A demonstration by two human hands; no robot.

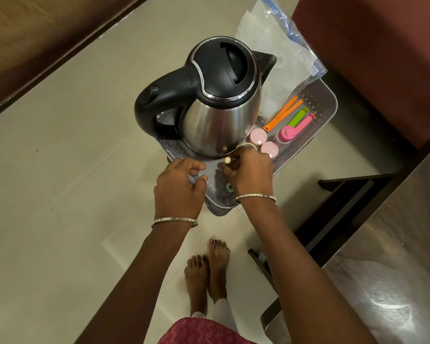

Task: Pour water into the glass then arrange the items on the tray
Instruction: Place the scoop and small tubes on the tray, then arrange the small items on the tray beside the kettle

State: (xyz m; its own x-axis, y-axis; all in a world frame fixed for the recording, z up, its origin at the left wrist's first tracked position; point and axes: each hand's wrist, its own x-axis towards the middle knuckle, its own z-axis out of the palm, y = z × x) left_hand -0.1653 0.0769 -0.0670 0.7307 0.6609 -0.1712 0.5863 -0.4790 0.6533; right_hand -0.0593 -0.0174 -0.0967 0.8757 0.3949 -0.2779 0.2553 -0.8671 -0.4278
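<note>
We judge the arranging step to be in hand. The tray [325,100] carries the kettle [221,115] at its 12 o'clock; no glass is visible. The left grip [179,187] is curled at the tray's 7 o'clock rim; we cannot tell whether it grasps the rim. The right grip [248,175] pinches a gold-tipped item [227,159] at the kettle's 6 o'clock. The next move calls for a free spot on the tray.
</note>
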